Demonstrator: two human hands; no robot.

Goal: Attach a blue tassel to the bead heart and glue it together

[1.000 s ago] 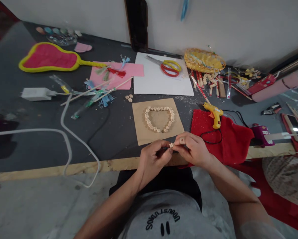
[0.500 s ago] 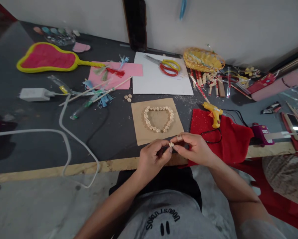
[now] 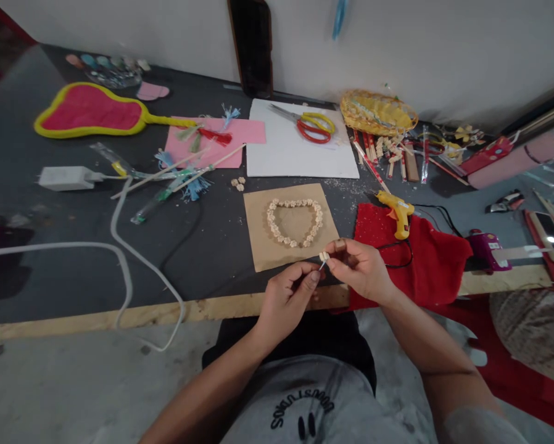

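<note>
Just in front of the table's near edge, my right hand [image 3: 364, 269] pinches a small cream flower-shaped piece [image 3: 324, 255] between thumb and fingertips. My left hand [image 3: 290, 297], also closed in a pinch, holds a thin pale strand [image 3: 322, 266] that reaches up to the piece; whether it is thread or glue I cannot tell. Beyond both hands lies a brown cardboard square [image 3: 258, 250]. On it, similar cream pieces form a heart-shaped ring [image 3: 273, 229]. A few loose cream flowers [image 3: 238, 183] rest at the board's upper left.
A yellow glue gun [image 3: 400, 214] lies on red cloth [image 3: 437, 265] to the right. Scissors [image 3: 314, 126] rest on a white board [image 3: 300, 161], beside a yellow basket [image 3: 374, 114]. A white cable [image 3: 124, 271] loops across the left, below a pink-and-yellow paddle shape [image 3: 92, 110].
My right hand has moved slightly up and away from my left, with the small flower-shaped piece. A thin pale strand now shows between my hands.
</note>
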